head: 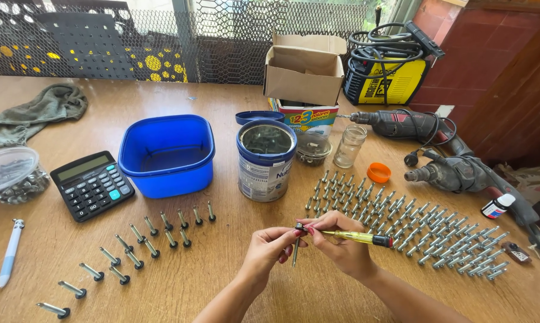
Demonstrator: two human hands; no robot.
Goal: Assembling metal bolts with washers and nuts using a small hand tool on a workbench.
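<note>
Head camera looks down at my two hands meeting over the wooden table (222, 101), near its front edge. My left hand (268, 246) has its fingers closed around a bolt (296, 248), pinching it near the head so the shank hangs down below my fingertips. My right hand (340, 246) is clamped on a yellow screwdriver (359, 237); its dark red end sticks out to the right past my knuckles, and its tip meets the bolt head where my two thumbs come together. Both hands touch each other there, above the table rather than resting on it.

To the right of my hands lie many bolts in slanting rows (401, 224), close together. To the left a smaller group of bolts (132, 245) lies in looser, spaced lines running toward the near left corner. Behind my hands stands an open tin can (265, 160) with a blue rim, its blue lid (259, 116) lying just behind it. A blue plastic tub (167, 155) sits left of the can, and a black calculator (92, 185) left of that. A clear container of small metal parts (11, 174) sits at the far left edge, with a white pen (11, 252) nearer to me. A small glass jar (349, 146) and an orange cap (378, 172) stand behind the rows, two power drills (443, 149) beyond them.
</note>
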